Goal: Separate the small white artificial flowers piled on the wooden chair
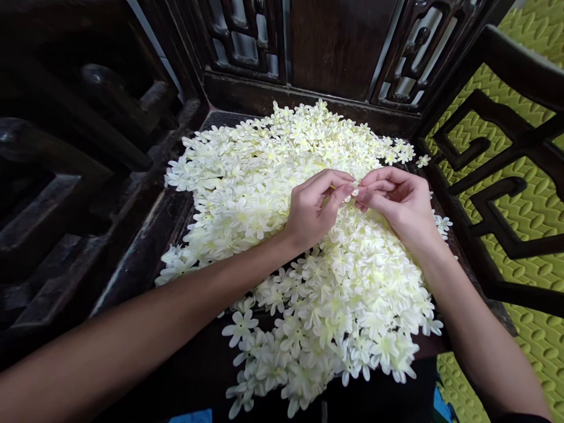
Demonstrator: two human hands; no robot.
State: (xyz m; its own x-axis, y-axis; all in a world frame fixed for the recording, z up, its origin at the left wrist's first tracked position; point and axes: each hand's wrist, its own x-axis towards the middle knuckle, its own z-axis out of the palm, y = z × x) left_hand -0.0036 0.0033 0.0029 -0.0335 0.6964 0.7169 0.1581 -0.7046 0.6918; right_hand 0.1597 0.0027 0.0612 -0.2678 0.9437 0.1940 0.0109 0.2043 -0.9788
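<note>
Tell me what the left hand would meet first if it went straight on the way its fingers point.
The left hand would likely first meet the small white petal-like piece, material unclear, then the right hand just beyond. Depth is hard to judge from this one view.

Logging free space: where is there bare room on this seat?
Only slivers: a dark strip between the flower pile and left armrest, and the seat's back-left corner, before the backrest. Crowded: the middle, where flowers heap beneath left hand and right hand.

My flowers (247, 176) look like matt cloth; the chair (343, 47) is smooth, faintly glossy wood, the mat (537, 332) bumpy.
</note>
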